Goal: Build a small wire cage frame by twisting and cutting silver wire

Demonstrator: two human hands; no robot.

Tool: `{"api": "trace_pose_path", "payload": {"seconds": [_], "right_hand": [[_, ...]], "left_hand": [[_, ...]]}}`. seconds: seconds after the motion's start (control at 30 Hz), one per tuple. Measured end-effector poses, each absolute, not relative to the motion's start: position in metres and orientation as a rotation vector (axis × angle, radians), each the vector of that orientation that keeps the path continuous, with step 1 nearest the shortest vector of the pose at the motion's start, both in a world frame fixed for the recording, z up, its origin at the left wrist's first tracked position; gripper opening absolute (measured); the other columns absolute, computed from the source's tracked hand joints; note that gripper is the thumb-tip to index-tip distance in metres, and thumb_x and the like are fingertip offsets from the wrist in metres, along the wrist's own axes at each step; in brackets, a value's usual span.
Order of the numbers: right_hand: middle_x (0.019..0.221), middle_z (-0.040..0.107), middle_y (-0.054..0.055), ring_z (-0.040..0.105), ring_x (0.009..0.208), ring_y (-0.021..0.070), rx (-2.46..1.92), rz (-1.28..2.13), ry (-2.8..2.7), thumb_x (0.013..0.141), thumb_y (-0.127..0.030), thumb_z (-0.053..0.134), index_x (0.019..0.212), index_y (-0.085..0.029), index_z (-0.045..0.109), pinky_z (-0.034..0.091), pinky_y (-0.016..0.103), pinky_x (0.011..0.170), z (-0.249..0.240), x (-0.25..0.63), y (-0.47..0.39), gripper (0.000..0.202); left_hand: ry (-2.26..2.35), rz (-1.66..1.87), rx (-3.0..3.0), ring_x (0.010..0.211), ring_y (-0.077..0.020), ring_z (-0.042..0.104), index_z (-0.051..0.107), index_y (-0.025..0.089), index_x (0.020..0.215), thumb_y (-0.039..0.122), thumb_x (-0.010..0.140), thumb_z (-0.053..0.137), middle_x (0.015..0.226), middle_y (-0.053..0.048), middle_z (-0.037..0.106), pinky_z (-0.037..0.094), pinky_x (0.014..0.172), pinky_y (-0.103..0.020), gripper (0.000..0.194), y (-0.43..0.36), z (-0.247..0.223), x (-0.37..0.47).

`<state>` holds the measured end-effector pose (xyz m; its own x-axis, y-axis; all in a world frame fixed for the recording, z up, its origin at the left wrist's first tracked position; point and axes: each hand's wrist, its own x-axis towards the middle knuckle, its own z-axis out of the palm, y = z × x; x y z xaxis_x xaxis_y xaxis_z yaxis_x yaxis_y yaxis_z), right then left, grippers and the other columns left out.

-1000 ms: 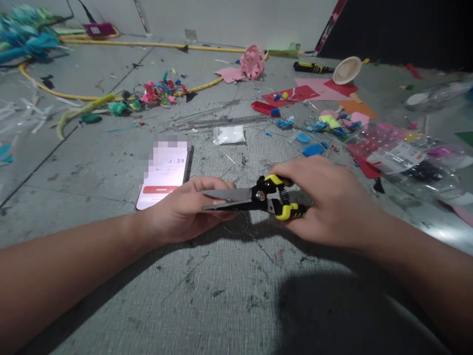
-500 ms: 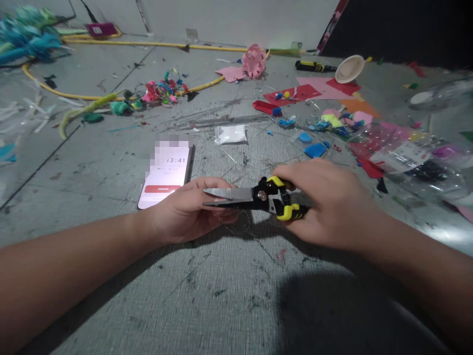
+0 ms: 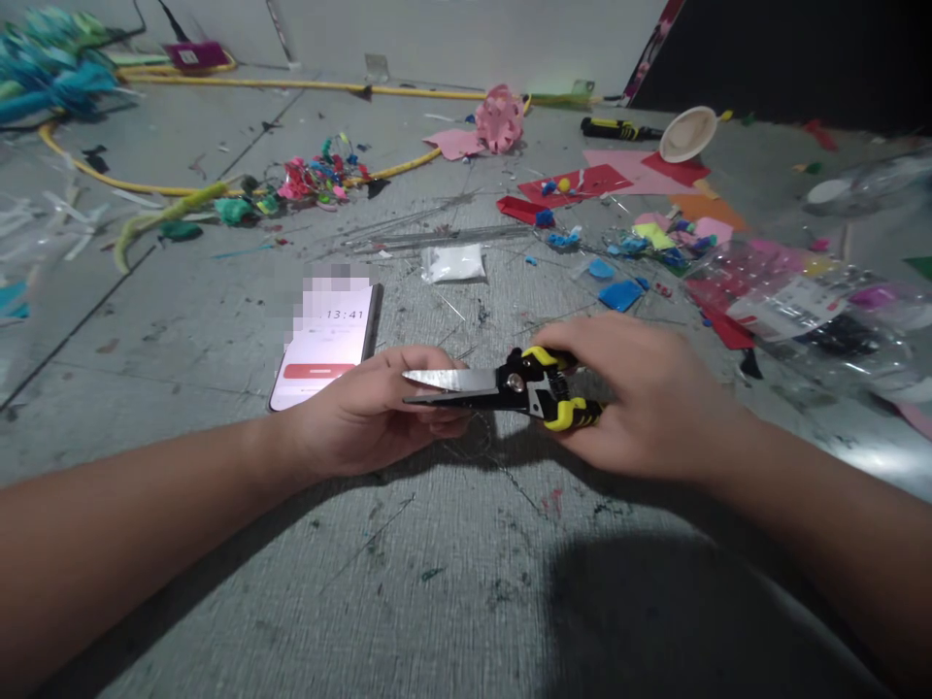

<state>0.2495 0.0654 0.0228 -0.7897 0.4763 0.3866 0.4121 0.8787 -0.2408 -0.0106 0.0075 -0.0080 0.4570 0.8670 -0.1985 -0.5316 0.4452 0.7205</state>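
Note:
My right hand [image 3: 641,403] is wrapped round the yellow and black handles of a pair of spring-loaded snips [image 3: 514,383]. Their blades point left, slightly apart, and pass in front of the fingers of my left hand [image 3: 382,413]. That hand is closed, its fingers curled and thumb pressed in. By its fingertips shows a loop of thin wire [image 3: 477,439], which seems to be pinched there; the blades and fingers hide the grip itself. Just behind my left wrist lies a phone [image 3: 327,340] with a lit screen.
A small white packet [image 3: 455,263] lies beyond my hands, with thin wires [image 3: 444,236] behind it. Coloured scraps and a clear plastic bottle [image 3: 808,301] are on the right. A yellow cable [image 3: 291,84] runs along the back, near a pink paper ball [image 3: 500,121].
Hardly anything differs. My right hand and the snips' handles have shifted very slightly, while my left hand stays in about the same place.

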Motion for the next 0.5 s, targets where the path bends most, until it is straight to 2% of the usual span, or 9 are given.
{"api": "trace_pose_path", "payload": {"seconds": [0.27,0.5], "right_hand": [[0.099,0.080,0.008,0.074,0.089,0.0300,-0.675,0.101,-2.613,0.080,-0.025,0.069,0.117,-0.022,0.066,0.053,0.041,0.079,0.0238,0.2501,0.0660,0.037],[0.100,0.080,0.010,0.075,0.091,0.0314,-0.679,0.051,-2.607,0.079,-0.025,0.069,0.116,-0.020,0.066,0.055,0.042,0.081,0.0230,0.2503,0.0655,0.038]], "left_hand": [[0.611,0.947,0.649,0.059,-0.0108,0.050,0.077,0.016,0.065,0.026,0.069,0.098,0.063,-0.001,0.059,0.046,0.059,-0.023,0.023,0.0077,-0.0107,-0.0124],[0.597,0.972,0.665,0.061,-0.0106,0.053,0.079,0.015,0.068,0.022,0.073,0.097,0.066,-0.002,0.062,0.046,0.060,-0.023,0.019,0.0078,-0.0114,-0.0127]]}}
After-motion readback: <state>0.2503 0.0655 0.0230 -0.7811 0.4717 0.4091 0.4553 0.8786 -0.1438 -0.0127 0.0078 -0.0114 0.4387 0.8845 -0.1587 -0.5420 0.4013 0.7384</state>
